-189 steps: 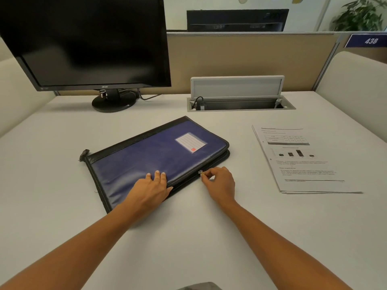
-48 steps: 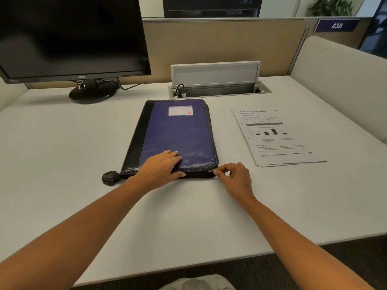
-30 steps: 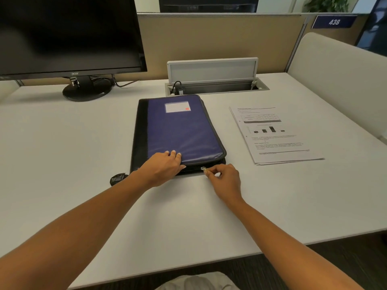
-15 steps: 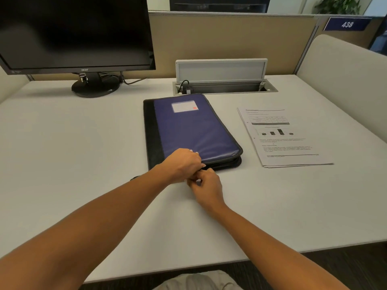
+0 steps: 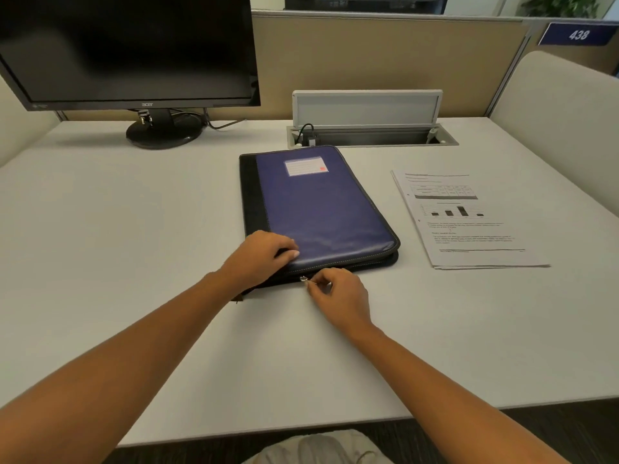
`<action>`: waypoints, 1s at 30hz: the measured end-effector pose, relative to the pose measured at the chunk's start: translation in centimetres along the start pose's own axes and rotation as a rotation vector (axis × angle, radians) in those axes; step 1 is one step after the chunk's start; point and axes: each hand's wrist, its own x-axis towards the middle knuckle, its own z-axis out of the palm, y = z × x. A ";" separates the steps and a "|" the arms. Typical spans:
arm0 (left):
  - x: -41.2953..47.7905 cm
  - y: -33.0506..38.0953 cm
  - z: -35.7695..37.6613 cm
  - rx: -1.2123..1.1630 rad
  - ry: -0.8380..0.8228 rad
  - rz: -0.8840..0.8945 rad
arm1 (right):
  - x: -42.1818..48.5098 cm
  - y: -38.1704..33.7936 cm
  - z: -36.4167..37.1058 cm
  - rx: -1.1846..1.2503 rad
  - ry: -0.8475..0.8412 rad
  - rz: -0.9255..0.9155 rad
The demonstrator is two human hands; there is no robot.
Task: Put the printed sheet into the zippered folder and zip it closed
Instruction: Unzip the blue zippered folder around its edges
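Note:
A blue zippered folder (image 5: 318, 209) with a black spine strip and a white label lies flat in the middle of the desk. Its near edge gapes slightly at the right corner. My left hand (image 5: 259, 254) presses on the folder's near left corner, fingers curled over the cover. My right hand (image 5: 338, 296) pinches the small metal zipper pull (image 5: 304, 279) at the middle of the near edge. The printed sheet (image 5: 465, 219), with a table, a bar chart and text, lies on the desk to the right of the folder, apart from it.
A black monitor (image 5: 130, 51) on a round stand is at the back left. An open cable tray (image 5: 368, 135) with a raised lid sits behind the folder. Beige partitions close the back and right sides. The desk's front edge (image 5: 335, 426) is near my body.
The folder was turned so its short edge faces me. Over the last second my right hand has drawn the zipper pull leftward along the near edge, and my left hand has shifted to the near left corner.

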 end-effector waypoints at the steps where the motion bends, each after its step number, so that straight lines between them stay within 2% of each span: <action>1: -1.0 -0.8 0.0 0.002 0.066 -0.035 | 0.1 -0.1 -0.1 -0.047 -0.026 -0.020; 3: -3.2 -2.3 0.1 -0.015 0.203 -0.134 | 0.1 -0.3 0.0 -0.161 -0.085 -0.063; 5: -5.1 -3.5 0.0 -0.122 0.257 -0.245 | 0.2 -0.6 0.2 -0.265 -0.128 -0.091; 7: -6.4 -4.0 0.2 -0.183 0.163 -0.285 | 0.2 -1.0 0.5 -0.321 -0.154 -0.099; 10: -6.9 -4.3 1.0 -0.095 0.058 -0.265 | 0.1 -1.6 0.8 -0.359 -0.176 -0.106; 26: -6.2 -2.8 1.8 0.031 0.045 -0.314 | -0.7 -4.7 4.3 -0.287 -0.201 -0.271; 30: -6.5 -3.1 1.7 -0.018 0.050 -0.302 | -0.6 -4.6 4.5 -0.286 -0.202 -0.299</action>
